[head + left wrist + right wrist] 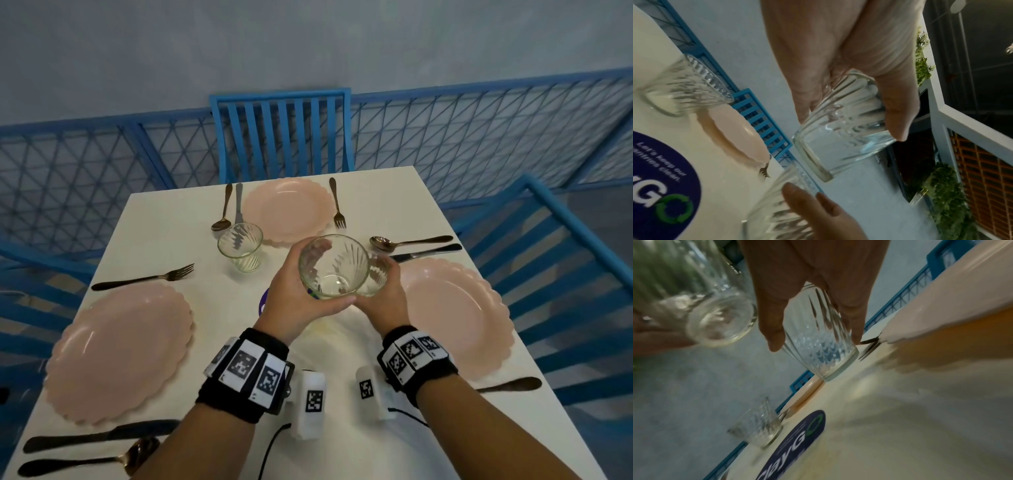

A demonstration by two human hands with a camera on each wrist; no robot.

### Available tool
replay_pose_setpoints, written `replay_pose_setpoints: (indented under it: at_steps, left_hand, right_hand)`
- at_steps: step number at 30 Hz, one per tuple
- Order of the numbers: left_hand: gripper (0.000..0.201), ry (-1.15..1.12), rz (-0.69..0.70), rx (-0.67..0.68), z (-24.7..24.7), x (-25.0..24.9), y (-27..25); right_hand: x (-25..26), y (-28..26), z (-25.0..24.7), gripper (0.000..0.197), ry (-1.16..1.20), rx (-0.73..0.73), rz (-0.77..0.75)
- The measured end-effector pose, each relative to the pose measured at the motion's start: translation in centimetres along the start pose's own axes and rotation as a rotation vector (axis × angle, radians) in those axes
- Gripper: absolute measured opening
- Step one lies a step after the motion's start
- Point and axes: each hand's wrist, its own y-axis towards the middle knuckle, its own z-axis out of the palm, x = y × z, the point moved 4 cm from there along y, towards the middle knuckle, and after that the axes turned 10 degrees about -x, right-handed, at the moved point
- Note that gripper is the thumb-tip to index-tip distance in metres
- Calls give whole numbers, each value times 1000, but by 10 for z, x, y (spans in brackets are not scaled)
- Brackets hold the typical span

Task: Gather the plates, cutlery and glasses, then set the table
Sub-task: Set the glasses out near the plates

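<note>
At the table's middle my left hand (294, 291) grips a clear ribbed glass (334, 265) raised off the table and tilted, its mouth toward me. Close beside it on the right, my right hand (388, 296) grips a second ribbed glass (376, 277) low over the white table (161, 233); in the right wrist view this glass (818, 344) hangs just above the surface. A third glass (240, 246) stands near the far pink plate (287, 209). Two more pink plates lie at the left (120, 353) and right (455, 315). Cutlery flanks each plate.
A fork (144, 279) lies beyond the left plate, a knife (99, 437) and spoon (89, 462) near it. A spoon (411, 242) and knife (428, 253) lie beyond the right plate. A purple sticker (263, 301) marks the centre. Blue chairs (281, 130) ring the table.
</note>
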Motion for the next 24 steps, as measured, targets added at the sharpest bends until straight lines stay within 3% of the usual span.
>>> replay_pose_setpoints:
  at_steps: [5,13,18,24]
  left_hand:
    - [88,9,-103,-53,-7,27,2]
    - [79,30,-118,-72,-10,43,1]
    - [88,44,-110,-64,-14,43,-5]
    - [89,40,-123,-84,-27,41,-21]
  right_hand:
    - [-10,31,-3,88,-28,-122,-6]
    - [-26,37,7,89,-97,-110,14]
    - [-28,34,6,89,-107,-96,50]
    - [-13,16,-11,107,-182,-86,106]
